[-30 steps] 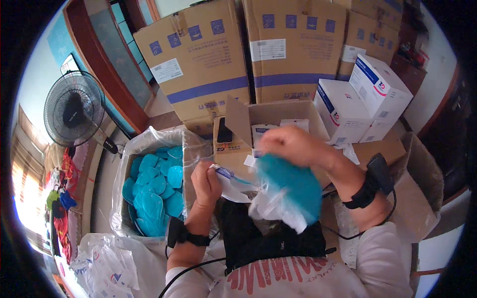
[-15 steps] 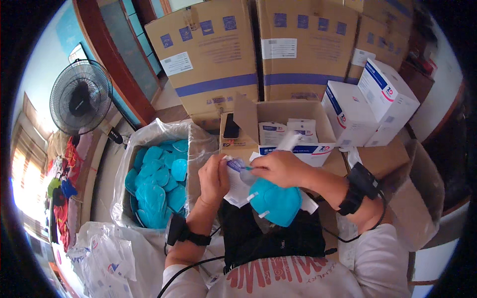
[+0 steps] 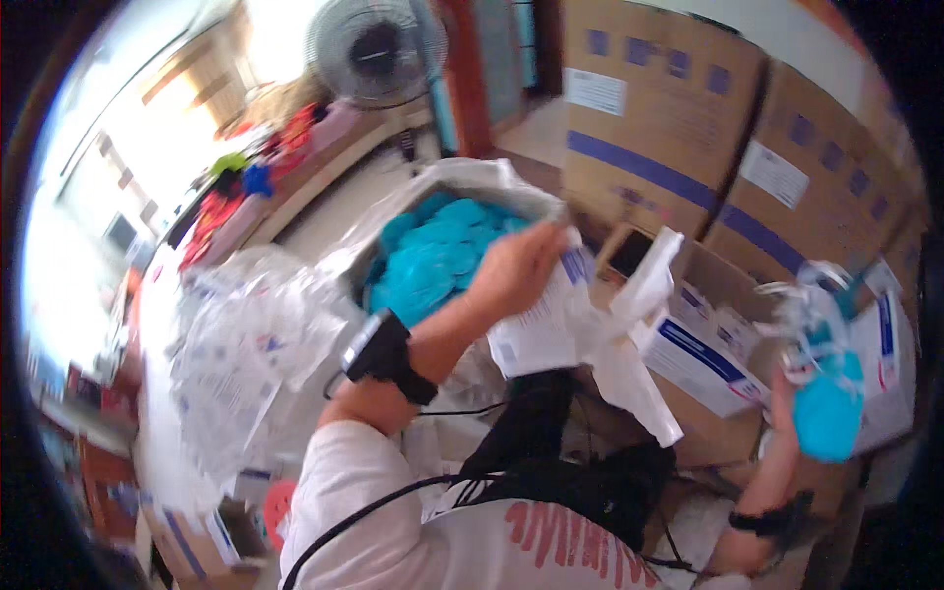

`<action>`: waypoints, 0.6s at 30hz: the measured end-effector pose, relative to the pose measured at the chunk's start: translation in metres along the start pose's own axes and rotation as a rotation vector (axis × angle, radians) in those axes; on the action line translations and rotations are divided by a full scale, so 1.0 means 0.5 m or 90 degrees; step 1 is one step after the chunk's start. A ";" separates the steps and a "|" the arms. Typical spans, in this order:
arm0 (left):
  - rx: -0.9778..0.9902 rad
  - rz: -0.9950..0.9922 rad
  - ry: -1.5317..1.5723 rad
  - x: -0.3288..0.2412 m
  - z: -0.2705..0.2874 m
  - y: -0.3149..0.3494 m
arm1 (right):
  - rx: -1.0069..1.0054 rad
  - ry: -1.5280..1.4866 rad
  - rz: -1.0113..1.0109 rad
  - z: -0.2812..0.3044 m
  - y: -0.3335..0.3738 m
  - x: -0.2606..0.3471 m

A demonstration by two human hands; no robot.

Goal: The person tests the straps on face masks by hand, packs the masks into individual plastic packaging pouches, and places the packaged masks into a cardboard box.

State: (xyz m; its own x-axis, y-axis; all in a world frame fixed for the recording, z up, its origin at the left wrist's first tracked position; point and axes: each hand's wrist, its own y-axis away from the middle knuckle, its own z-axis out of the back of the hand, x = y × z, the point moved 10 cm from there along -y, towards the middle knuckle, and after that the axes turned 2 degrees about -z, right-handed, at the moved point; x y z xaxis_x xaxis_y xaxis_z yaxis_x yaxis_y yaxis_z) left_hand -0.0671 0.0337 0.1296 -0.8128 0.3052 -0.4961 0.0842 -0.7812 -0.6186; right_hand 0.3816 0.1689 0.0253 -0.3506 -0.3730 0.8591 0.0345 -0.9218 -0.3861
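Observation:
My left hand (image 3: 521,270) is closed on the top of a white printed packaging pouch (image 3: 539,339), which hangs over my lap. White strips trail from the pouch's right side toward the small carton. Off to the right, my right hand (image 3: 780,408) grips a teal cup-shaped face mask (image 3: 831,411); its fingers are partly hidden and blurred. White elastic straps (image 3: 821,329) stand up loosely above this mask. Beyond my left hand, a plastic-lined box (image 3: 492,177) holds a heap of teal masks (image 3: 433,256).
An open white-and-blue carton (image 3: 703,364) with packets inside stands between my hands. Another white carton (image 3: 890,379) sits behind the mask at right. Tall cardboard boxes (image 3: 654,162) line the back. Clear plastic bags (image 3: 256,344) lie at left; a fan (image 3: 379,54) stands behind.
The view has turned left. My hands have moved apart: the right has carried the mask away to the right, while the left keeps the pouch. The mask's straps now hang loose above it.

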 end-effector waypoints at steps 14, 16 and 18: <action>-0.091 0.339 -1.083 0.176 0.827 0.286 | 0.038 -0.237 -0.069 0.057 0.010 -0.140; 0.258 0.612 -0.824 0.315 0.758 0.342 | 0.002 -0.199 -0.076 0.040 0.005 -0.130; 0.370 0.651 -0.750 0.332 0.702 0.317 | 0.025 -0.006 0.018 0.010 -0.001 -0.065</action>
State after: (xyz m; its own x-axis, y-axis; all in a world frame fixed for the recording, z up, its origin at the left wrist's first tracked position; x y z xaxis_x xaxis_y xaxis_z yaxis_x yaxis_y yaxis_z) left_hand -0.3912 -0.2307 0.1632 -0.5445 -0.7660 0.3417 0.8287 -0.5543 0.0778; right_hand 0.3977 0.1811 -0.0006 -0.3395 -0.4004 0.8511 0.0806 -0.9139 -0.3978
